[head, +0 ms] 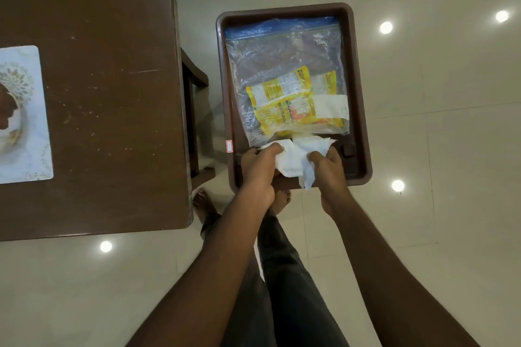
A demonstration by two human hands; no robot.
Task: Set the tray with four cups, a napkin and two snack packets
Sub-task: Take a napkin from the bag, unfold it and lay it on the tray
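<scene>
A brown plastic tray [358,87] is held out over the floor, right of the table. A clear zip bag [282,53] with a blue seal lies in it, and two yellow snack packets [293,98] sit inside the bag near its lower end. A crumpled white napkin [296,159] rests on the tray's near edge. My left hand [258,170] and my right hand [331,169] both grip the napkin and the tray's near rim, one at each side. No cups are in view.
A dark brown wooden table [112,110] stands to the left, with a white patterned placemat [25,121] at its left edge. Glossy cream floor tiles [437,149] reflect ceiling lights. My legs and bare feet [203,203] are below the tray.
</scene>
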